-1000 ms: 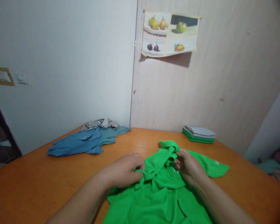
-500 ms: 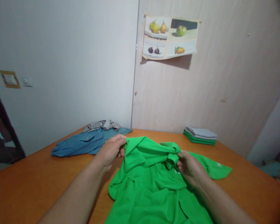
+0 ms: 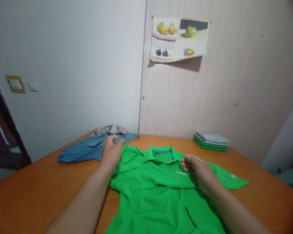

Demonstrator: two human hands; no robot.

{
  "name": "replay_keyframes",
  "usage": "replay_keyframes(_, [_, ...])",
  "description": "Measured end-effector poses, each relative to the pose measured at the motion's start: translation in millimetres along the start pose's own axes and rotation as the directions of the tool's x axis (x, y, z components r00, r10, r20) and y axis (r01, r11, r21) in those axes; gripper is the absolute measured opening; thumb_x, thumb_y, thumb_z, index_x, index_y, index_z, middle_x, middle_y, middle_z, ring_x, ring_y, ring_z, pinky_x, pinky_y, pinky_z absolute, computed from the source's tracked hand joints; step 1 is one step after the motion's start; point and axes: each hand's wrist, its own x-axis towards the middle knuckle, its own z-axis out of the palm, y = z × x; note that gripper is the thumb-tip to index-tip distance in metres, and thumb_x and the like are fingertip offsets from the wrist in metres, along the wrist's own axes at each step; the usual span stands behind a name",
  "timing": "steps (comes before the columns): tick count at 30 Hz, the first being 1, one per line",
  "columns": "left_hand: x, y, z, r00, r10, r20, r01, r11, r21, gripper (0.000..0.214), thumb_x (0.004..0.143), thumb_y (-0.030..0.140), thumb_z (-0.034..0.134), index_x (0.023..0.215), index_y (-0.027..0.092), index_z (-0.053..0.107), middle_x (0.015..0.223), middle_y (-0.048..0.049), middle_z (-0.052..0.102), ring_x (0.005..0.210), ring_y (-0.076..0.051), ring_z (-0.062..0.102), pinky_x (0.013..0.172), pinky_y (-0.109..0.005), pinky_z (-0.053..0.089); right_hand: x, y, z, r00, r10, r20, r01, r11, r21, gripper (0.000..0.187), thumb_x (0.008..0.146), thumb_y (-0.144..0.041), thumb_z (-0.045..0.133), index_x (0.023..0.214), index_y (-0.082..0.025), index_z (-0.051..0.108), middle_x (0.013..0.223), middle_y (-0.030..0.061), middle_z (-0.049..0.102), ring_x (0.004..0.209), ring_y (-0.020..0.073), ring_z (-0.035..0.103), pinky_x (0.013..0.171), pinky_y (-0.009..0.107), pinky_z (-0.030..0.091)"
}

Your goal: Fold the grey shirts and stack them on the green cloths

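A bright green polo shirt (image 3: 158, 198) lies front up and wrinkled on the orange-brown table, its collar (image 3: 150, 155) at the far side. White lettering shows on the chest, and one sleeve spreads out to the right. My left hand (image 3: 112, 151) is open at the shirt's left shoulder, thumb apart from the fingers and nothing held. Over the right shoulder, beside the collar, my right hand (image 3: 197, 169) is also open, fingers loosely stretched out. Whether its fingertips touch the fabric I cannot tell.
Blue garments (image 3: 84, 149) lie loosely heaped at the back left, with a striped cloth (image 3: 101, 131) behind them. A folded stack of grey and green clothes (image 3: 211, 141) sits at the back right. The table (image 3: 51, 201) meets a wall with a fruit picture sheet (image 3: 179, 39).
Both hands have let go of the shirt. Its lifted collar and shoulder area has come down flatter, so the collar and chest lettering now show. My left hand has risen slightly.
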Motion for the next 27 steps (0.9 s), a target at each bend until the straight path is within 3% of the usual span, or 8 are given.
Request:
replay_keyframes(3, [-14.8,0.2,10.4,0.947,0.163,0.276,-0.201,0.973,0.117,0.022,0.085,0.037,0.054,0.098,0.021,0.064,0.096,-0.0045,0.068,0.09,-0.022,0.063,0.081,-0.033,0.048,5.0,2.0,-7.8,0.991,-0.11,-0.079,0.092,0.977,-0.194,0.029,0.081,-0.048,0.065,0.091,-0.021,0.069,0.086,0.0057,0.073,0.078,0.0174,0.066,0.068,0.026,0.052])
replay_keyframes(6, [-28.6,-3.7,20.0,0.785,0.244,0.569,-0.408,0.895,0.181,0.018,0.087,0.029,0.049,0.083,0.021,0.064,0.084,-0.003,0.067,0.082,-0.02,0.062,0.075,-0.031,0.047,9.9,4.0,-15.9,0.967,-0.245,-0.075,0.186,0.872,-0.453,0.029,0.08,-0.049,0.06,0.082,-0.021,0.069,0.076,0.0037,0.069,0.074,0.0184,0.062,0.065,0.027,0.047])
replay_keyframes(8, [-34.6,-8.9,23.5,0.694,0.234,0.681,-0.501,0.836,0.223,0.017,0.086,0.026,0.05,0.082,0.021,0.065,0.087,-0.0041,0.068,0.086,-0.021,0.062,0.077,-0.031,0.047,12.5,5.8,-20.1,0.956,-0.292,-0.011,0.229,0.774,-0.59,0.03,0.08,-0.049,0.058,0.076,-0.022,0.069,0.073,0.0037,0.068,0.073,0.0199,0.061,0.067,0.029,0.045])
replay_keyframes(11, [-38.6,-16.2,23.7,0.624,0.151,0.766,-0.571,0.758,0.316,0.014,0.083,0.028,0.057,0.088,0.021,0.069,0.097,-0.0068,0.069,0.096,-0.026,0.062,0.084,-0.035,0.046,13.8,7.9,-22.9,0.96,-0.268,0.074,0.243,0.674,-0.698,0.032,0.08,-0.05,0.055,0.072,-0.022,0.069,0.073,0.0042,0.07,0.076,0.023,0.063,0.072,0.033,0.046])
replay_keyframes(13, [-38.8,-18.5,21.8,0.623,0.087,0.778,-0.586,0.71,0.39,0.019,0.082,0.034,0.061,0.093,0.022,0.071,0.102,-0.0098,0.069,0.1,-0.03,0.061,0.087,-0.039,0.046,13.3,9.0,-23.0,0.964,-0.228,0.137,0.255,0.649,-0.717,0.03,0.081,-0.048,0.055,0.075,-0.023,0.072,0.079,0.0044,0.073,0.082,0.0249,0.065,0.079,0.035,0.048])
replay_keyframes(16, [-37.3,-18.3,19.3,0.668,0.016,0.744,-0.58,0.636,0.508,0.034,0.084,0.047,0.059,0.1,0.02,0.072,0.114,-0.0163,0.067,0.107,-0.037,0.059,0.09,-0.046,0.045,12.4,12.2,-22.8,0.962,-0.173,0.212,0.274,0.613,-0.741,0.032,0.083,-0.045,0.058,0.098,-0.024,0.075,0.108,0.0069,0.075,0.106,0.0274,0.065,0.098,0.041,0.045])
replay_keyframes(21, [-34.1,-14.1,18.3,0.768,-0.072,0.637,-0.505,0.544,0.67,0.052,0.085,0.06,0.051,0.105,0.016,0.071,0.122,-0.0225,0.065,0.115,-0.045,0.054,0.091,-0.056,0.042,9.9,19.1,-23.5,0.966,-0.073,0.248,0.256,0.416,-0.873,0.054,0.085,-0.047,0.06,0.129,-0.017,0.064,0.144,0.0142,0.056,0.136,0.0297,0.046,0.115,0.045,0.029])
replay_keyframes(27, [-27.1,-8.2,13.5,0.799,-0.103,0.592,-0.481,0.482,0.732,0.054,0.085,0.063,0.049,0.094,0.016,0.074,0.108,-0.0231,0.07,0.113,-0.045,0.056,0.091,-0.057,0.04,-0.9,2.5,-20.0,0.947,-0.011,0.32,0.309,0.292,-0.905,0.041,0.089,-0.045,0.056,0.119,-0.02,0.069,0.128,0.0118,0.066,0.12,0.0272,0.058,0.102,0.037,0.039])
